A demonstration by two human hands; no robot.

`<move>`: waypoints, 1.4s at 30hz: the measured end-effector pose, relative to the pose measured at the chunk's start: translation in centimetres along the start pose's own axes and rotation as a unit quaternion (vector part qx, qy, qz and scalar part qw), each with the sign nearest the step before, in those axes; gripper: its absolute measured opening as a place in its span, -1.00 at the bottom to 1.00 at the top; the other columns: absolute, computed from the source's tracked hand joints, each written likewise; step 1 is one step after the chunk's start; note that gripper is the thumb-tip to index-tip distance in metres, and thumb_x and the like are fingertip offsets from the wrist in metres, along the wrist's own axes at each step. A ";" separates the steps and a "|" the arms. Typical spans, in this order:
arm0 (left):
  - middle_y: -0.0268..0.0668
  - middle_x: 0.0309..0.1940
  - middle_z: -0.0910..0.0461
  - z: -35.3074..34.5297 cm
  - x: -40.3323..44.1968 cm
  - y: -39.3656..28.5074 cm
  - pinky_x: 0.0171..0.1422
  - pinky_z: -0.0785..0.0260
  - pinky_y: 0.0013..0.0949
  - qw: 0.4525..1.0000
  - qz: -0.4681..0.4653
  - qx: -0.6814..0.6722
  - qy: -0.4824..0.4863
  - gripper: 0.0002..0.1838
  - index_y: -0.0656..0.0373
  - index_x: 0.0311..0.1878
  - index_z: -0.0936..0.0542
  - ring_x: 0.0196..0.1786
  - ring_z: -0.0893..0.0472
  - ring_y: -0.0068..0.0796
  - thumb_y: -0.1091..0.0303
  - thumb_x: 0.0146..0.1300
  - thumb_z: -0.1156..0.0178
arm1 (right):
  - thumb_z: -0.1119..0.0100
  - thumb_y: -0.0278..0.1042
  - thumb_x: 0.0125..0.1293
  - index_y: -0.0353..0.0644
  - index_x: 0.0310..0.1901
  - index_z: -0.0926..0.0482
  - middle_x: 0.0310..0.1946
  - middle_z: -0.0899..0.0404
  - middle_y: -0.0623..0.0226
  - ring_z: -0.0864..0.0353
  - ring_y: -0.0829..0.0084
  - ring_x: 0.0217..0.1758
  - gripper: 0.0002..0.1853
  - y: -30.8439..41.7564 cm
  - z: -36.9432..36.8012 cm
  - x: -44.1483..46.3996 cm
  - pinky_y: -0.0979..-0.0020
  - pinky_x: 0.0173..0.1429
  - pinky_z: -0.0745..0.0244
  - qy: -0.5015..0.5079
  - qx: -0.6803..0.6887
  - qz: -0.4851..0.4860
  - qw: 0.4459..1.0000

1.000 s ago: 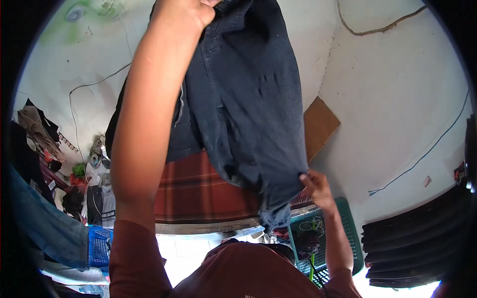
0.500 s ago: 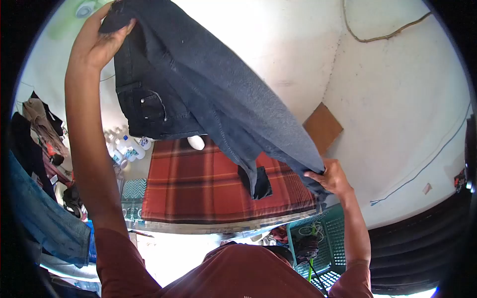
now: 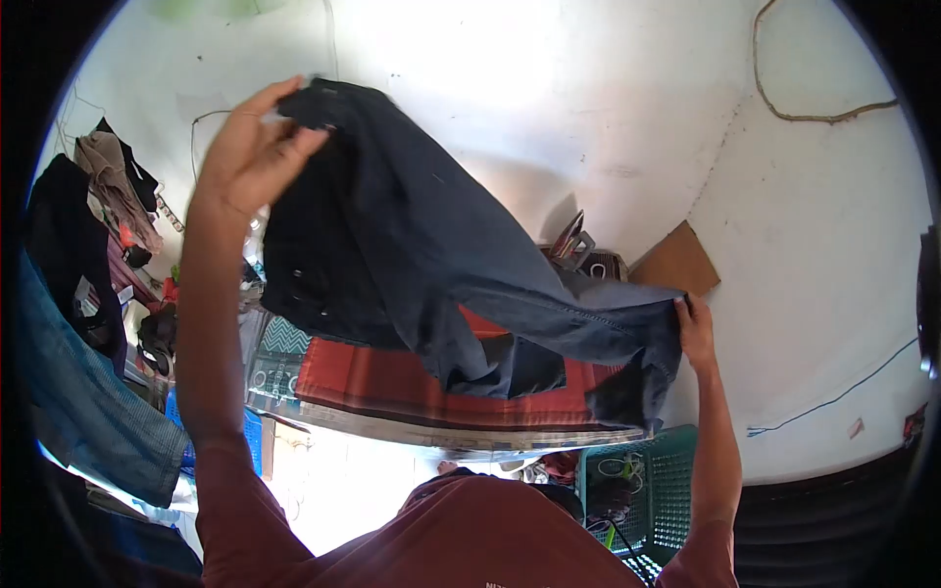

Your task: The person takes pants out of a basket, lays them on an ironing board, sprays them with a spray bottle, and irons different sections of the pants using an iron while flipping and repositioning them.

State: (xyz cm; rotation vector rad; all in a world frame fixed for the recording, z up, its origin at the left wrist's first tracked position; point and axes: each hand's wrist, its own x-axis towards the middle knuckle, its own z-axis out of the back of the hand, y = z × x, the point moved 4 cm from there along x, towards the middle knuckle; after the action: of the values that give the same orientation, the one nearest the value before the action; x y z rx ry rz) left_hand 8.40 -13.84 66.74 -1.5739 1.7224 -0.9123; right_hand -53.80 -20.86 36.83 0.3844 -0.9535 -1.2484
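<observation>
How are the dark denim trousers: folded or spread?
Spread: the dark denim trousers stretch, creased, between the left hand at the waist end and the right hand on one leg.

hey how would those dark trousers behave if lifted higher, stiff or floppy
The dark trousers seem floppy: they crease and sag between the left hand and right hand. The leg without a hand on it would probably swing loosely.
</observation>
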 end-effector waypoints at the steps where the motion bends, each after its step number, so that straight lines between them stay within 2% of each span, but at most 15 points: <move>1: 0.01 0.05 -0.64 -4.0 -1.9 3.4 0.26 -0.61 -0.24 0.998 -0.016 -0.042 -0.046 -0.57 0.48 0.22 -0.44 0.10 -0.66 -0.15 0.33 0.49 -0.24 | -0.13 -0.22 0.61 -0.32 0.02 -0.62 -0.25 -0.67 0.27 -0.61 0.43 -0.14 -0.71 -0.4 -1.3 0.2 0.41 0.05 -0.49 0.003 0.000 0.001 1.000; 3: -0.05 0.01 -0.68 -6.7 -1.9 8.9 0.33 -0.56 -0.19 0.997 -0.044 0.036 0.044 -0.62 0.38 0.16 -0.53 0.11 -0.67 -0.21 0.23 0.50 -0.20 | -0.17 -0.33 0.55 -0.34 0.03 -0.64 -0.22 -0.69 0.08 -0.70 0.19 -0.11 -0.76 0.0 -3.5 0.3 0.29 0.07 -0.55 -0.098 -0.183 0.061 0.976; 5: -0.04 0.09 -0.63 -9.8 -2.0 14.5 0.46 -0.46 -0.04 0.998 -0.004 -0.013 0.058 -0.52 0.39 0.23 -0.46 0.16 -0.64 -0.15 0.21 0.44 -0.25 | -0.19 -0.42 0.49 -0.33 0.00 -0.65 -0.17 -0.71 0.01 -0.73 0.04 -0.09 -0.82 11.6 -4.2 -1.6 0.17 0.05 -0.60 -0.114 -0.026 0.104 0.988; 8: -0.05 0.19 -0.41 -11.4 -1.2 21.4 0.66 -0.15 0.02 0.987 0.153 0.040 -0.015 -0.18 0.43 0.36 -0.34 0.39 -0.38 -0.16 -0.04 0.29 -0.36 | -0.45 -0.41 0.21 -0.23 -0.11 -0.68 -0.24 -0.71 0.14 -0.75 0.11 -0.19 -0.77 24.0 -6.0 -8.2 0.13 -0.08 -0.66 0.048 0.032 0.463 0.885; 10: -0.10 0.19 -0.43 -11.7 -0.1 24.1 0.56 -0.23 -0.02 0.975 0.187 0.116 -0.020 -0.22 0.34 0.37 -0.39 0.32 -0.43 -0.22 -0.09 0.31 -0.33 | -0.45 -0.36 0.22 -0.22 -0.11 -0.66 -0.25 -0.70 0.14 -0.74 0.08 -0.22 -0.75 28.7 -8.2 -10.3 0.16 -0.12 -0.67 0.117 0.018 0.436 0.892; 16: -0.19 0.14 -0.52 -9.7 0.5 31.3 0.34 -0.45 -0.07 0.952 0.286 0.092 0.065 -0.39 0.22 0.31 -0.48 0.23 -0.54 -0.31 -0.08 0.44 -0.24 | -0.40 -0.19 0.37 -0.16 0.19 -0.62 -0.07 -0.73 0.06 -0.80 0.10 -0.13 -0.58 14.5 -14.6 -9.4 0.18 -0.11 -0.72 0.212 -0.044 0.161 0.963; 17: -0.23 0.10 -0.55 -9.1 -0.5 33.8 0.26 -0.50 -0.10 0.960 0.260 0.065 0.075 -0.49 0.17 0.28 -0.52 0.17 -0.58 -0.33 -0.02 0.49 -0.21 | -0.35 -0.09 0.42 -0.16 0.23 -0.60 -0.03 -0.74 0.11 -0.80 0.15 -0.12 -0.54 10.2 -14.9 -10.1 0.17 -0.08 -0.73 0.279 0.080 -0.028 0.956; 19: -0.20 0.32 -0.52 -7.5 -3.2 39.6 0.39 -0.46 -0.10 0.933 0.270 0.121 0.204 -0.47 0.18 0.49 -0.44 0.39 -0.52 -0.29 0.15 0.58 -0.13 | -0.31 0.01 0.48 -0.17 0.27 -0.57 0.01 -0.75 0.17 -0.81 0.20 -0.11 -0.49 6.0 -15.6 -12.4 0.16 -0.05 -0.74 0.331 0.199 -0.216 0.897; 21: -0.11 0.63 -0.22 -6.4 -6.4 45.2 0.46 -0.41 -0.16 0.863 0.314 0.195 0.344 -0.39 0.19 0.64 -0.23 0.53 -0.41 -0.23 0.32 0.61 -0.09 | -0.23 0.14 0.52 -0.16 0.25 -0.60 0.01 -0.76 0.25 -0.80 0.30 -0.11 -0.45 3.7 -16.3 -16.1 0.22 -0.02 -0.75 0.180 0.642 -0.465 0.582; 22: -0.06 0.50 -0.43 -5.9 -8.1 46.5 0.39 -0.47 -0.22 0.832 0.323 0.242 0.381 -0.39 0.22 0.59 -0.32 0.44 -0.52 -0.29 0.23 0.59 -0.12 | -0.23 0.14 0.52 -0.16 0.25 -0.60 0.01 -0.76 0.25 -0.80 0.30 -0.11 -0.45 2.1 -16.7 -18.0 0.22 -0.02 -0.75 0.171 0.642 -0.473 0.579; 24: -0.03 0.26 -0.67 -3.9 -8.0 47.3 0.27 -0.52 -0.29 0.695 0.357 0.369 0.503 -0.47 0.25 0.43 -0.54 0.28 -0.66 -0.37 0.14 0.54 -0.20 | -0.27 0.16 0.48 -0.16 0.34 -0.52 0.05 -0.74 0.21 -0.80 0.27 -0.09 -0.37 -2.2 -18.4 -21.3 0.24 0.00 -0.75 0.184 0.585 -0.486 0.623; 26: -0.05 -0.12 -0.78 -0.6 -5.5 47.5 0.12 -0.57 -0.30 0.777 0.250 0.460 0.351 -0.59 0.29 0.08 -0.73 0.04 -0.76 -0.35 0.11 0.41 -0.35 | -0.31 0.03 0.48 -0.16 0.40 -0.44 0.08 -0.71 0.20 -0.79 0.27 -0.06 -0.38 -5.5 -20.5 -24.1 0.24 0.03 -0.75 0.166 0.569 -0.512 0.621; 31: -0.13 -0.12 -0.65 1.6 0.2 50.3 -0.02 -0.61 -0.01 0.562 -0.197 0.791 0.137 -0.38 0.24 0.14 -0.56 -0.06 -0.70 -0.04 0.10 0.10 -0.52 | -0.31 -0.17 0.46 -0.13 0.37 -0.43 0.12 -0.64 0.21 -0.70 0.32 0.09 -0.46 -7.0 -23.9 -25.1 0.24 0.11 -0.67 0.121 0.400 -0.419 0.806; 34: -0.10 0.04 -0.61 3.2 -0.1 56.3 0.01 -0.61 -0.01 0.536 -0.020 0.828 0.162 -0.27 0.21 0.25 -0.49 0.10 -0.67 -0.03 0.12 0.07 -0.55 | -0.31 -0.09 0.48 -0.15 0.34 -0.48 0.13 -0.64 0.24 -0.65 0.36 0.15 -0.48 -8.4 -24.3 -24.4 0.22 0.18 -0.62 0.073 0.412 -0.442 0.793; 42: 0.01 -0.19 -0.65 5.7 2.5 53.2 0.03 -0.56 0.09 0.681 -0.123 0.722 -0.005 -0.83 0.21 -0.11 -0.58 -0.03 -0.69 0.11 0.43 0.26 -0.17 | -0.41 -0.11 0.37 -0.32 -0.06 -0.68 -0.31 -0.75 0.10 -0.77 0.18 -0.17 -0.62 -0.4 -14.3 -18.8 0.18 0.00 -0.59 -0.023 0.089 -0.245 0.965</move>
State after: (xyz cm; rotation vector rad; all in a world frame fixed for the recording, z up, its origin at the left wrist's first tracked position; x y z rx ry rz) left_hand -17.10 -14.20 19.58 -0.6060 0.2777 -1.7187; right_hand -43.13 -7.13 20.80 0.7698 -1.0510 -1.6274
